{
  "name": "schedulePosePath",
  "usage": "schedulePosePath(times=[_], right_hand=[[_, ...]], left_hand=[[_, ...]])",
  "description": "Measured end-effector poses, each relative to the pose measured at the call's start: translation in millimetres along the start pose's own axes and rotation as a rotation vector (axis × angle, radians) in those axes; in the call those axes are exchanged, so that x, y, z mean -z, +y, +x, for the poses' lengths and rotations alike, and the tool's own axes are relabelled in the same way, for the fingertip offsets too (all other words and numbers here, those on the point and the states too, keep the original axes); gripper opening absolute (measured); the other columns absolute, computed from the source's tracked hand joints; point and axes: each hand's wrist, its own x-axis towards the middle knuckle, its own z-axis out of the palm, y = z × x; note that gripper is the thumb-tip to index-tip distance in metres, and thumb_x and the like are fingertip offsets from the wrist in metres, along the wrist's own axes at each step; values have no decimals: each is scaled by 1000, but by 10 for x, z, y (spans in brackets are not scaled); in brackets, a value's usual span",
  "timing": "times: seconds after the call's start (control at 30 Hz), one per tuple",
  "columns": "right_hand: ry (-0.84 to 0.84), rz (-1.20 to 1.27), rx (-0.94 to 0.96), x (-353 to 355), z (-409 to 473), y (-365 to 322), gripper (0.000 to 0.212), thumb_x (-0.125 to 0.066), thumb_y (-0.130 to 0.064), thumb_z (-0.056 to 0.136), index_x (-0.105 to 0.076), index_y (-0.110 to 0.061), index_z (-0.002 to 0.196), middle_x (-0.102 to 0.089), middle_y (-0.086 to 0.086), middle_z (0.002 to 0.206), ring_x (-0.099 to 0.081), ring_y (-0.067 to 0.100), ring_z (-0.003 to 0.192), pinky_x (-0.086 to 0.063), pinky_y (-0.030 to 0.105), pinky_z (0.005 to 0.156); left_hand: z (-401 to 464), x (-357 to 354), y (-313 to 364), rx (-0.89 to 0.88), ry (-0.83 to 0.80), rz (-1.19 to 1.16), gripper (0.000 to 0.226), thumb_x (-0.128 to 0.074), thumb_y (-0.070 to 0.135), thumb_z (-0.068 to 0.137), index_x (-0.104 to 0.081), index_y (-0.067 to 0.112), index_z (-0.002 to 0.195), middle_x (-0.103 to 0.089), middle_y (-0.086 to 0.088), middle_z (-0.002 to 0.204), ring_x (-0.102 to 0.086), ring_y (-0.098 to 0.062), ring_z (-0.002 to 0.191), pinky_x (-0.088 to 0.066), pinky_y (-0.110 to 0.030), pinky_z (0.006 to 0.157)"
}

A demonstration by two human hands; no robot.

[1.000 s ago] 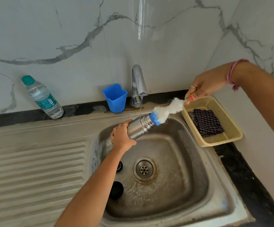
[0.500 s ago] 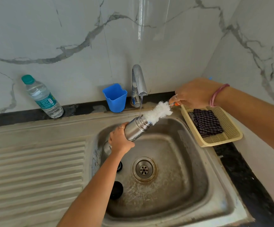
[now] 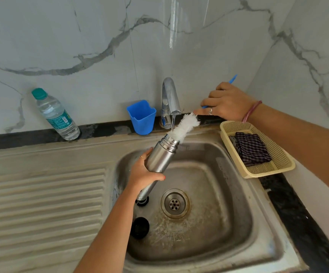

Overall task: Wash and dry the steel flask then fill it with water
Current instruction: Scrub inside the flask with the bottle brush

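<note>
Marble walls back the steel sink. Your left hand clamps the flask at mid-body over the basin, its long axis tilted, mouth up-right under the tap. Your right hand, beyond the mouth, grips the brush, bristles entering along that axis.

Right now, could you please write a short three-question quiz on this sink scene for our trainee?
1. True or false: water is running from the tap.
2. Which hand holds the steel flask: A) left hand, B) right hand?
3. Fill in: the checked cloth lies in the ____ basket.

Key: 1 true. 2 A; the right hand holds the bottle brush, its bristles entering the flask's mouth. 3 yellow.
</note>
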Motion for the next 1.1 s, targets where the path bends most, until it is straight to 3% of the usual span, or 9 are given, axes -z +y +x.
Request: schedulePosePath(times=[0.13, 0.3, 0.43, 0.53, 0.63, 0.73, 0.87, 0.93, 1.1], right_hand=[[-216, 197, 15, 75, 94, 43, 35, -56, -16, 93, -68, -25, 124, -68, 1, 90, -62, 24, 67, -40, 31, 56], [-802, 562, -249, 281, 280, 79, 31, -42, -46, 101, -62, -44, 125, -65, -15, 122, -60, 15, 106, -37, 28, 87], [-1047, 940, -348, 151, 260, 146, 26, -49, -44, 99, -72, -41, 88, -63, 5, 82, -48, 26, 73, -42, 56, 100], [-1032, 947, -402, 144, 243, 83, 24, -49, -48, 97, -71, -46, 87, -70, 10, 95, -58, 26, 80, -46, 48, 100], [-851, 755, -349, 204, 255, 16, 26, -49, -47, 98, -65, -45, 118, -70, -12, 116, -60, 7, 82, -42, 22, 81], [-616, 351, -145, 259, 193, -10, 32, -46, -37, 101, -59, -40, 130, -71, -11, 102, -59, 10, 75, -28, 21, 55], [-124, 143, 83, 80, 107, -43, 25, -77, -10, 80, -75, -17, 104, -61, 2, 66, -56, 24, 49, -36, 24, 46], [-161, 238, 49, 77, 115, -20, 23, -69, -19, 87, -74, -22, 109, -65, 0, 71, -58, 22, 53, -34, 24, 49], [-757, 632, -361, 312, 244, 65, 32, -46, -51, 98, -64, -41, 123, -61, -28, 94, -50, -3, 74, -33, 25, 81]], left_hand=[[9, 31, -18, -27, 36, 66, 86, -89, 10, 56, -48, 28, 130, -61, 0, 114, -61, -18, 96, -54, -37, 83], [36, -82, -66, -166, 209, 217, 88, -89, 17, 52, -53, 26, 132, -61, 0, 117, -53, -24, 108, -49, -43, 90], [5, -214, -89, -232, 361, 317, 84, -90, 16, 54, -56, 23, 131, -59, -5, 121, -49, -30, 110, -43, -44, 91], [17, -230, -104, -216, 369, 336, 84, -89, 15, 55, -56, 22, 132, -59, -6, 122, -49, -31, 111, -42, -45, 92], [26, -184, -127, -183, 290, 327, 87, -88, 18, 57, -52, 25, 136, -58, -4, 124, -48, -28, 113, -42, -40, 93], [42, -125, -171, -167, 219, 260, 91, -88, 21, 54, -51, 28, 137, -60, 0, 121, -53, -24, 110, -49, -39, 91], [25, -68, -157, -121, 182, 130, 88, -89, 13, 56, -52, 25, 135, -61, 2, 113, -58, -18, 100, -50, -31, 80], [16, -74, -164, -128, 191, 127, 87, -89, 12, 55, -54, 23, 133, -61, 2, 111, -59, -19, 99, -51, -33, 81], [-44, -157, -249, -148, 340, 233, 87, -87, 14, 54, -55, 26, 134, -60, -4, 122, -50, -28, 110, -46, -40, 89]])
